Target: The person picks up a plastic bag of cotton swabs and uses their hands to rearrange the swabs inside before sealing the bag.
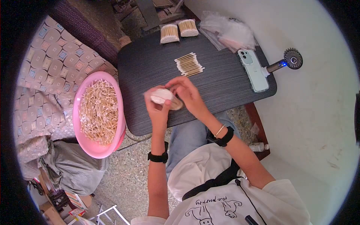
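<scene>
A clear bag of cotton swabs [161, 96], its white tips packed together at one end, is tilted above the near edge of the dark table. My left hand [158, 112] is closed around it, thumb across the near side. At the bag's right side is my right hand [190, 98], its fingers bent and their tips against the plastic; the exact grip is partly hidden. Beyond both hands, a small row of loose cotton swabs [189, 64] lies on the tabletop. Two filled packs of swabs, a left pack [170, 33] and a right pack [188, 28], sit at the far edge.
On the left, a pink basin [77, 116] holds a heap of loose swabs. Clear plastic bags [234, 35] lie at the far right of the table [146, 67]. Nearer are a pale phone [255, 73] and a small fan [293, 59]. A wall borders the right side.
</scene>
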A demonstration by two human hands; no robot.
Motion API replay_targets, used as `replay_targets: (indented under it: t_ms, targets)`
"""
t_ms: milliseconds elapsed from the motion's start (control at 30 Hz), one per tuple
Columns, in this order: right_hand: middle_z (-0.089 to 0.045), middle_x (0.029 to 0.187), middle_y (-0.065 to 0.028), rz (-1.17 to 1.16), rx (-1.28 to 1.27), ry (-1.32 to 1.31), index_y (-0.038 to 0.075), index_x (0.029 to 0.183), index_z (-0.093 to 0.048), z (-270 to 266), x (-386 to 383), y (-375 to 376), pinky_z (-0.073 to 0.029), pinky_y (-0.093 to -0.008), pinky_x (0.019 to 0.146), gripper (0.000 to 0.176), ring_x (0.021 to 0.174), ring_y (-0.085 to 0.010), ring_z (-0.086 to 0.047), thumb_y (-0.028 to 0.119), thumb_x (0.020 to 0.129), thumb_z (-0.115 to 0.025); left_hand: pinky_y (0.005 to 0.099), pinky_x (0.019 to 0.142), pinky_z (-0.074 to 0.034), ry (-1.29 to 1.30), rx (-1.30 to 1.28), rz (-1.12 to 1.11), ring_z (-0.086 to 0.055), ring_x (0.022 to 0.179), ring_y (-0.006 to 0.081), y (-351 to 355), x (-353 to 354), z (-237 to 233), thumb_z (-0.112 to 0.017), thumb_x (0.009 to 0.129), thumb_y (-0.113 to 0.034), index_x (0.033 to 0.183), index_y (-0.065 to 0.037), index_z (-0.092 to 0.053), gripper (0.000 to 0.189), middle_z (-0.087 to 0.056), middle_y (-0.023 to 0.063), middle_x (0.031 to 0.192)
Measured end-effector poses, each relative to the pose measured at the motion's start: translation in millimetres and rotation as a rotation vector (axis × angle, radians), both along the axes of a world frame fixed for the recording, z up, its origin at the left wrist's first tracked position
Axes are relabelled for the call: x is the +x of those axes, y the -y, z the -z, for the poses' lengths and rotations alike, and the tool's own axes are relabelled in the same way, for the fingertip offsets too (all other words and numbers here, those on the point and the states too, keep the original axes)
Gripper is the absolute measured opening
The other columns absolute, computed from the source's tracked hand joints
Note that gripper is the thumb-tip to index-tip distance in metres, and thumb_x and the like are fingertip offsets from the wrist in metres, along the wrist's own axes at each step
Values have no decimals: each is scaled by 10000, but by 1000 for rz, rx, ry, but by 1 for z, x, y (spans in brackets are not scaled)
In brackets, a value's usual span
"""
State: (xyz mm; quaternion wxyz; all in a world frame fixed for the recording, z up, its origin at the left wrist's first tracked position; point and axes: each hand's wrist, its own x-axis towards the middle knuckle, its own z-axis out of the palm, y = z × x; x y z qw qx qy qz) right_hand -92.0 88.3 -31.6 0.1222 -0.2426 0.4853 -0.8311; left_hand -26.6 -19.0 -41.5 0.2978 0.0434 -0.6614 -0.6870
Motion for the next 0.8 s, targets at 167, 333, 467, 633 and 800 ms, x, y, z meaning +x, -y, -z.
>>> replay_targets:
  t_ms: [167,333,467,633,800]
  targets:
    - [-609,927,-25,-35,240,-202,15,1049,-586,5,-4,-3,-445,-244,761,322,830,-84,-539,238,835,-679,309,889,-445,42,136,-70,-545,1036,185,3,3,8,-635,863,-368,1247,-2,-403,578,-537,116,1167]
    - [-634,897,-40,-2,173,92,-11,1039,-598,1,-2,-3,-466,-237,728,273,817,-79,-574,208,878,-629,259,868,-454,141,275,-30,-572,1013,142,-1,0,-4,-625,892,-214,1200,25,-488,413,-590,110,1124]
    - [-639,901,-54,13,213,74,-21,1069,-596,7,-2,-1,-471,-237,724,311,815,-86,-581,217,872,-638,242,841,-465,117,306,-59,-591,964,127,1,2,-4,-635,883,-161,1171,27,-516,365,-623,96,1066]
    - [-628,952,-78,117,329,-202,-23,1073,-595,2,0,-2,-471,-258,732,397,845,-108,-572,238,800,-717,243,833,-471,121,302,-45,-593,958,130,5,6,2,-652,868,-141,1164,22,-518,363,-621,99,1079]
    - [-619,968,-76,99,245,-80,-31,1087,-581,7,0,1,-476,-262,744,417,862,-114,-575,222,790,-730,275,838,-480,87,310,-43,-584,993,151,1,3,-3,-587,899,-94,1189,21,-467,334,-598,141,1104]
